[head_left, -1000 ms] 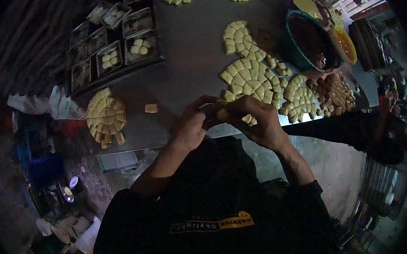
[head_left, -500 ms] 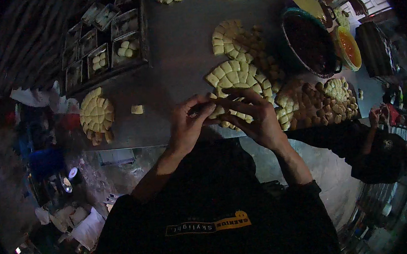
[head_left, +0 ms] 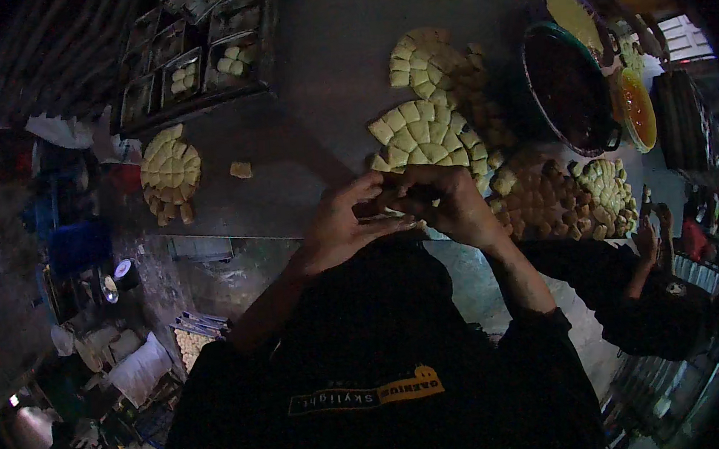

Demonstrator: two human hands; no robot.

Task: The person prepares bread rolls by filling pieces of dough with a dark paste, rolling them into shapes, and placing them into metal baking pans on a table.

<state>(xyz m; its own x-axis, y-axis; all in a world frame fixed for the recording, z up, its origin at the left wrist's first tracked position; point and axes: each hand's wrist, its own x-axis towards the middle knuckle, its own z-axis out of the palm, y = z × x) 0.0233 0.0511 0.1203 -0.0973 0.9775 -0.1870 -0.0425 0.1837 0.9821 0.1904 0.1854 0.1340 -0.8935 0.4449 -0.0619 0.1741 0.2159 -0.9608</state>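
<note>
My left hand (head_left: pixel 344 226) and my right hand (head_left: pixel 454 206) meet just above the table's near edge. Between them the fingertips pinch a small piece of dough, mostly hidden by the fingers and in shadow. Right beyond my hands lies a pale round of dough (head_left: pixel 425 137) cut into many small blocks. Another cut round (head_left: pixel 424 61) lies behind it, with loose pieces along its right side. To the left of my hands a single dough piece (head_left: pixel 241 170) sits alone, and farther left is one more cut dough round (head_left: pixel 171 168).
At the far left stands a dark divided tray (head_left: pixel 233 97) with dough balls in some compartments. On the right are a green-rimmed basin of dark filling (head_left: pixel 570 90), a purple-rimmed bowl (head_left: pixel 574 17) and a yellow bowl of orange liquid (head_left: pixel 640 110). A co-worker's hand (head_left: pixel 648 244) is at the right, near piled dough pieces (head_left: pixel 604 190).
My view has tilted and shifted, so the table's contents appear moved. My hands have drawn closer together and nearer to me, still around the dough piece, which shows less now.
</note>
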